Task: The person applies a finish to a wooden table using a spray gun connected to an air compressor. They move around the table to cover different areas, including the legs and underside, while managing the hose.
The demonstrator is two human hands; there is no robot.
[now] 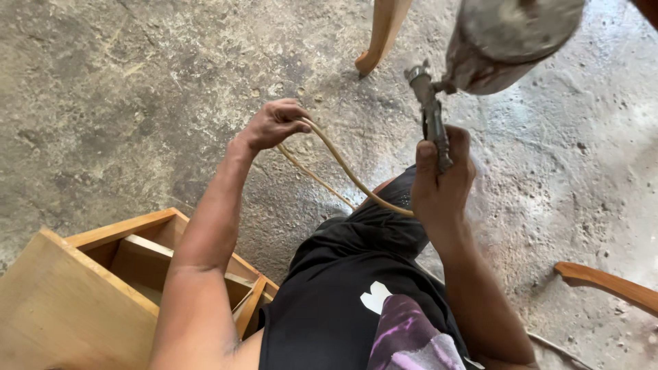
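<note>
My right hand (441, 179) grips the handle of a metal spray gun (430, 116), raised in front of me, with its grimy metal cup (504, 38) at the top right. A tan hose (343, 168) runs from the gun's handle down across my knee and loops up to my left hand (273, 123), which is closed around the hose above the concrete floor. My leg in black shorts (356, 274) fills the lower middle.
An open wooden furniture piece (89, 274) lies on the floor at the lower left beside my left arm. A curved wooden leg (380, 34) stands at the top centre. Another curved wooden piece (606, 284) lies at the right edge. The floor (123, 103) is rough concrete.
</note>
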